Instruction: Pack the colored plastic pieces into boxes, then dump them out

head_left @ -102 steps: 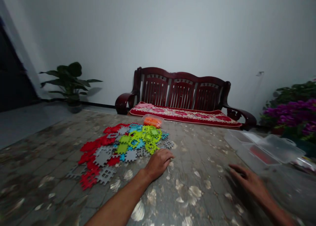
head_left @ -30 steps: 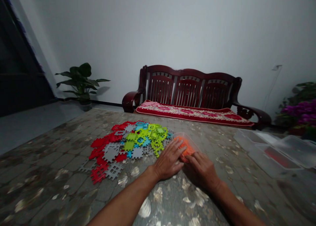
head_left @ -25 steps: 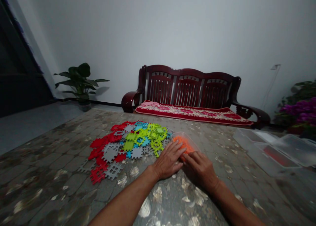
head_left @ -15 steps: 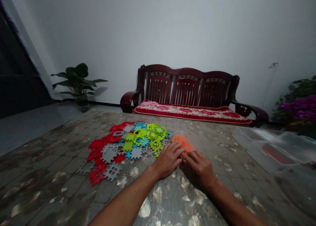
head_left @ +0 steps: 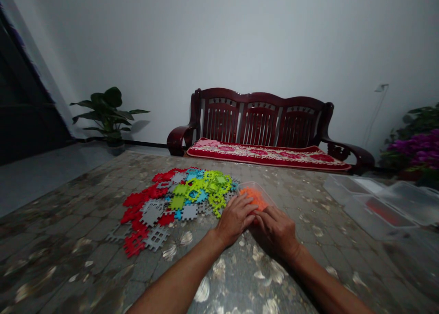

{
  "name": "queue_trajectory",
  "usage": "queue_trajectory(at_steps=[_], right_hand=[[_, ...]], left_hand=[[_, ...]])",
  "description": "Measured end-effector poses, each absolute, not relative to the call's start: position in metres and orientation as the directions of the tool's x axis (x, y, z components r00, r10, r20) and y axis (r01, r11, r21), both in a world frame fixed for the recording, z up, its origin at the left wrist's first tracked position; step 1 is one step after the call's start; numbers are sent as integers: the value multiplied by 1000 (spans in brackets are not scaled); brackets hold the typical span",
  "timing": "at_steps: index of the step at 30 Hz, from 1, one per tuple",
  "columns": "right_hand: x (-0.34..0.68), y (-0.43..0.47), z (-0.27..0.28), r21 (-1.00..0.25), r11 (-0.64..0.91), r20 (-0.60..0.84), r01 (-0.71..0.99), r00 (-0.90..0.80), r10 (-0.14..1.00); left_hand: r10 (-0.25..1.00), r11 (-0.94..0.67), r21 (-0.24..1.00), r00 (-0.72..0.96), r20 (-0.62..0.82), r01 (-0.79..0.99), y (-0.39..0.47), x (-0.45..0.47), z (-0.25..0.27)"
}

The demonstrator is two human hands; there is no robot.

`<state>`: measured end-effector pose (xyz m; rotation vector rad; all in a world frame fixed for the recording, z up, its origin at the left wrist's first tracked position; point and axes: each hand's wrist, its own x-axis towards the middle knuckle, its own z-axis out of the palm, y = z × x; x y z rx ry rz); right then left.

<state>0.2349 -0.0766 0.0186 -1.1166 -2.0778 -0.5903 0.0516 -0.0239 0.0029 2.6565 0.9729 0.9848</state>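
Observation:
A small clear plastic box (head_left: 270,198) with orange pieces (head_left: 256,199) inside stands just in front of me. At its near left side is my left hand (head_left: 236,218), its fingers bent over the rim and reaching toward the orange pieces. My right hand (head_left: 279,229) is closed at the near right corner, fingers curled inward. The fingertips of both hands meet at the near edge, where they hide that part of the box. Whatever the right fingers pinch there is hidden. Left of the box spreads a pile of flat interlocking tiles (head_left: 185,197) in red, grey, blue and green.
Clear plastic containers (head_left: 363,204) lie at the right of the table (head_left: 164,277), one with something red inside. A carved wooden bench (head_left: 257,122) with a red cover stands behind the table. There is a potted plant (head_left: 111,115) at left and purple flowers (head_left: 416,149) at right.
Both hands stay at the box; the right fingers have shifted slightly and curl a little more at its near corner. The tile pile is unchanged.

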Motion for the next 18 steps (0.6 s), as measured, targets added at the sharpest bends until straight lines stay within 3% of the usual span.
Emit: queue_trajectory(at_steps=[5, 11, 18], right_hand=[[237, -75, 20, -10, 557, 766, 830, -352, 538], [237, -72, 24, -30, 659, 835, 751, -345, 430], [242, -69, 21, -165, 696, 822, 699, -292, 488]], left_hand=[[665, -746, 430, 541, 515, 508, -26, 54, 6], [732, -681, 570, 427, 531, 459, -26, 56, 13], [760, -647, 607, 322, 564, 461, -26, 58, 17]])
